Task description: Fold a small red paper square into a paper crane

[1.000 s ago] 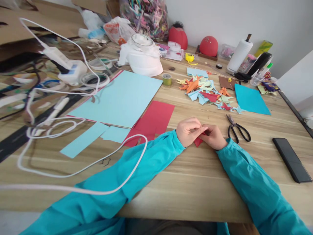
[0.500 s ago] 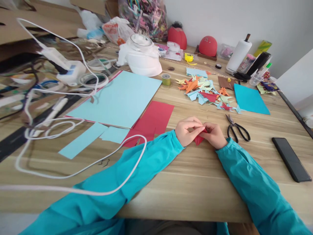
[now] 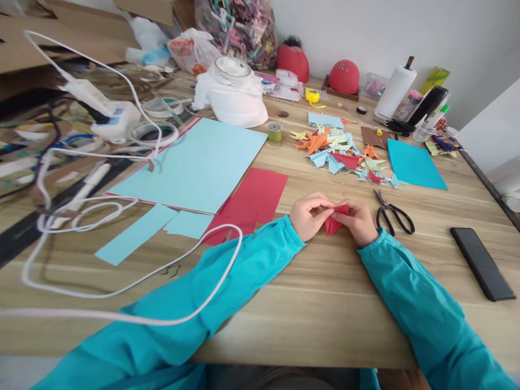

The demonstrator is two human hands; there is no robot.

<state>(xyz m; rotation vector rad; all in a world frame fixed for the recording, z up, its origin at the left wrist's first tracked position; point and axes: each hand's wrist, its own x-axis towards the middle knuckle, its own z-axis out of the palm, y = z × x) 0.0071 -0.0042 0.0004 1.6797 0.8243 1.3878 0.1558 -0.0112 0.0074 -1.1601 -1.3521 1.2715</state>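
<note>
Spanning the near edge of the desk [image 3: 320, 309], two teal sleeves [image 3: 414, 303] extend forward on the near side of the scissors [image 3: 394, 212]. A black phone [image 3: 483, 264] lies right of the scissors and slightly nearer. Just left of the scissors, the left hand [image 3: 307, 218] and right hand [image 3: 361, 222] both grasp a small folded red paper [image 3: 335, 225], pinched between them; whether its lower tip touches the desk is hard to tell. Farther left of the scissors lie red sheets [image 3: 262, 194] and, past these, a large pale-blue sheet [image 3: 195, 162]. Beyond the scissors sits a pile of multicoloured folded paper shapes [image 3: 345, 161]; beyond and to their right, a bright blue sheet [image 3: 416, 164]. Beyond and to their left stands a green spool [image 3: 275, 132]; farthest behind the scissors, a red dome [image 3: 344, 76].
</note>
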